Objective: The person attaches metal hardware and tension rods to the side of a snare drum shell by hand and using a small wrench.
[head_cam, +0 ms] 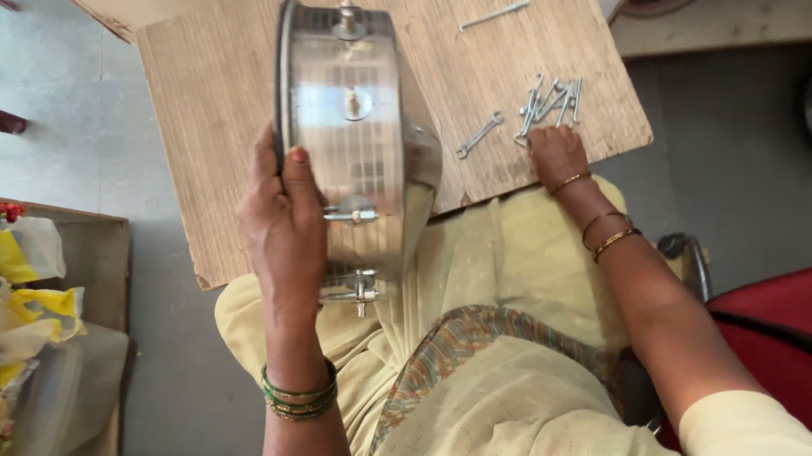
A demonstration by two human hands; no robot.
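I'm seeing left hand [282, 221] gripping steel drum shell [356, 133] upright; right hand [557, 154] at 3 o'clock, fingers curling onto bolt pile [548, 102], grasp unclear.

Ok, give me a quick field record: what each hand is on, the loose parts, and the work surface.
left hand: grips the rim of the metal drum shell, held on edge
right hand: fingers on the pile of bolts
wrench: flat on the board, between shell and pile
single bolt: lies apart, farther up the board
board: plywood, resting on the lap
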